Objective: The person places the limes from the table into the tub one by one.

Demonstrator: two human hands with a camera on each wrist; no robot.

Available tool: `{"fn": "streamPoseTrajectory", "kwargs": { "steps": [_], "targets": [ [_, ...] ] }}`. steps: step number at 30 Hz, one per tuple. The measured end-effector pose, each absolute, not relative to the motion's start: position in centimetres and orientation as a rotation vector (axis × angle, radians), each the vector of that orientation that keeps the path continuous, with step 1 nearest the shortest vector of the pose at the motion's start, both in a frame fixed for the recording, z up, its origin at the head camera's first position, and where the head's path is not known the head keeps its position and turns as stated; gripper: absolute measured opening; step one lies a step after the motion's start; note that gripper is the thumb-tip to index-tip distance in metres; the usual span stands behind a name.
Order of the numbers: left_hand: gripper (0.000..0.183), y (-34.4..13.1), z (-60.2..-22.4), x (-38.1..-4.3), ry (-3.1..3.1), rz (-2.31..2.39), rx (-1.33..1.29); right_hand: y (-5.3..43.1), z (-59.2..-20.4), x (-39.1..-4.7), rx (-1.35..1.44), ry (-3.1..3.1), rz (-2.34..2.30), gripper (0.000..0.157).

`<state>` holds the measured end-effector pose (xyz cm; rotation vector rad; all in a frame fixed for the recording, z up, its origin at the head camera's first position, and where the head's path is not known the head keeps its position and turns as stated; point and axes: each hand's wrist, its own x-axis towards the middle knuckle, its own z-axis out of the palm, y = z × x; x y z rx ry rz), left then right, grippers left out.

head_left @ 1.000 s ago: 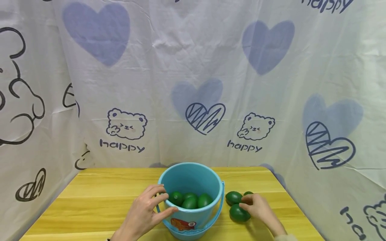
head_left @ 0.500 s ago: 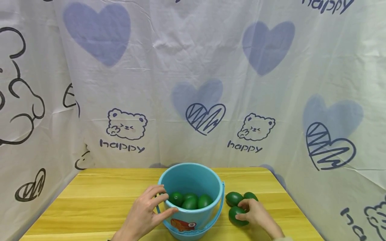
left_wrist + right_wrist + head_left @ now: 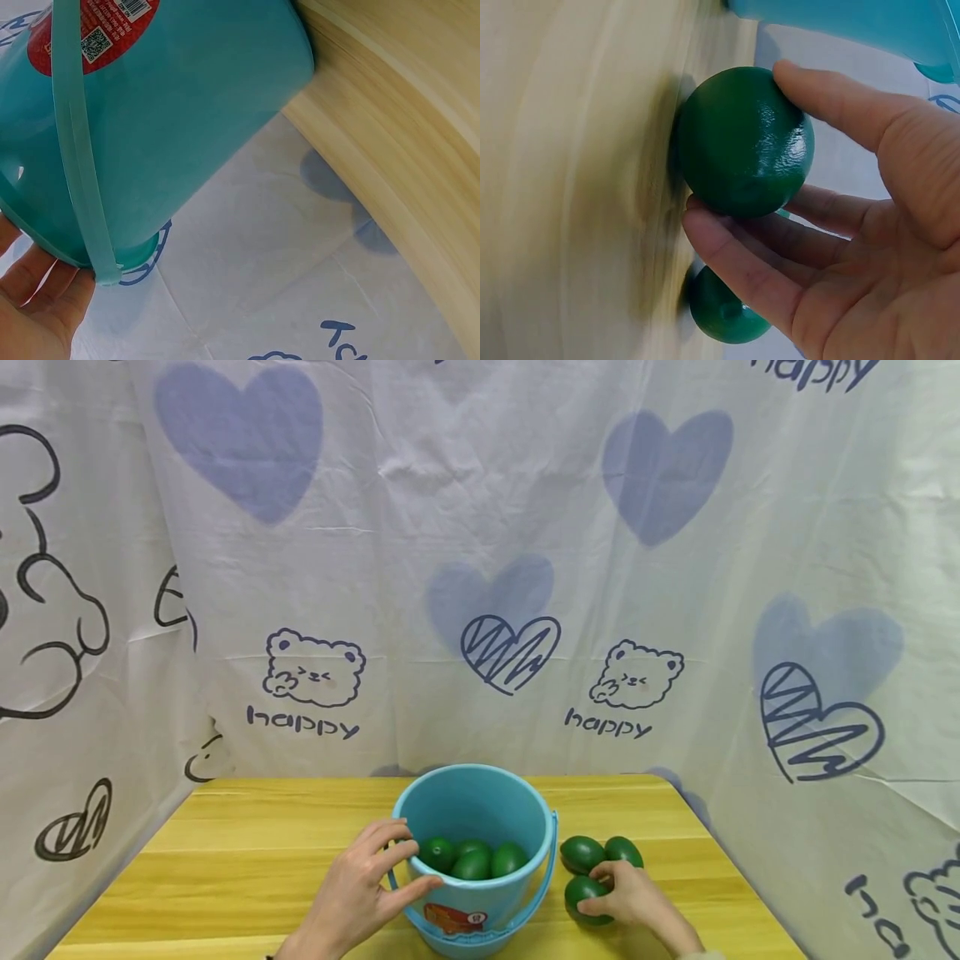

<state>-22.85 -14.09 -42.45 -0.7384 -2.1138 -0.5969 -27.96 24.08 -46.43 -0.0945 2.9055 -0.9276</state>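
A light blue bucket [image 3: 480, 906] stands upright on the table, with several dark green, glossy oval fruits [image 3: 472, 865] inside. My left hand [image 3: 360, 881] holds its left front rim, the thumb along the front and the fingers at the left side. In the left wrist view, the fingers touch the rim next to the handle [image 3: 79, 150]. To the bucket's right, my right hand [image 3: 633, 897] grips a green oval fruit [image 3: 742, 139] between thumb and fingers, low over or on the table. Two more green fruits, a left one [image 3: 582, 855] and a right one [image 3: 624, 852], lie just behind it.
The wood-grain table [image 3: 247, 852] reaches back to a white cloth [image 3: 450, 527] printed with hearts and bears. More of this cloth hangs at both sides. A red sticker [image 3: 453, 918] marks the bucket's front.
My right hand has come down slightly toward me and closed round the nearest green fruit, which has shifted a little left. The right rear fruit is more exposed. My left hand stays put.
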Motion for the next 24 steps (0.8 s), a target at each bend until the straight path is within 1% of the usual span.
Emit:
{"fn": "streamPoseTrajectory", "kwargs": {
  "steps": [7, 12, 16, 20, 24],
  "targets": [
    [0.037, -14.17, -42.45, -22.89, -2.127, -0.616, -0.746, 24.09, -46.36, -28.14, -0.107, 2.860, -0.990, 0.049],
    [0.037, -14.17, -42.47, -22.91, -2.131, -0.625, -0.744, 24.02, -46.16, -28.23, -0.130, 2.790, -1.158, 0.046],
    [0.037, -14.17, -42.48, -22.87, -2.128, -0.625, -0.746, 23.96, -45.94, -28.13, -0.181, 2.767, -1.232, 0.047],
    [0.037, -14.17, -42.48, -22.82, -2.114, -0.616, -0.756, 23.88, -45.68, -28.02, -0.222, 2.770, -1.311, 0.052],
    [0.037, -14.21, -42.48, -22.81, -2.109, -0.607, -0.762, 23.82, -45.57, -28.34, -0.196, 2.788, -1.417, 0.052]
  ]
}}
